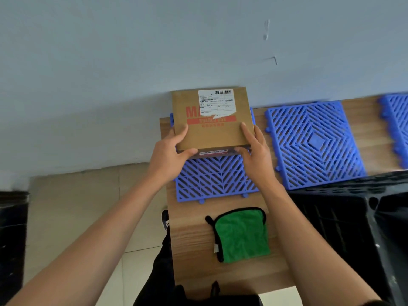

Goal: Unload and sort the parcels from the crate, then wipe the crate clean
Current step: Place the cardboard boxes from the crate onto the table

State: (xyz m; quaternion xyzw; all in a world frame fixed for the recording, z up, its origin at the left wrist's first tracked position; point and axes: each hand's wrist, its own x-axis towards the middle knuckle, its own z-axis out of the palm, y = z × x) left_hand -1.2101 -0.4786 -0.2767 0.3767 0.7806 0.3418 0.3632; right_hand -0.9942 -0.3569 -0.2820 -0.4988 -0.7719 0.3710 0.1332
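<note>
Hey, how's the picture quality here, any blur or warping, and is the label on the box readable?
Head view: even, soft light, no glare; wide-angle warping bends the wooden table; the far-right blue mat and black crate are blurred; the cardboard box is fairly sharp, its label print too small to read.

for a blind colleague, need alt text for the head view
Both hands, left hand and right hand, hold a cardboard parcel over a blue grid mat on a wooden table; a green cloth lies nearer, a black crate right.
</note>
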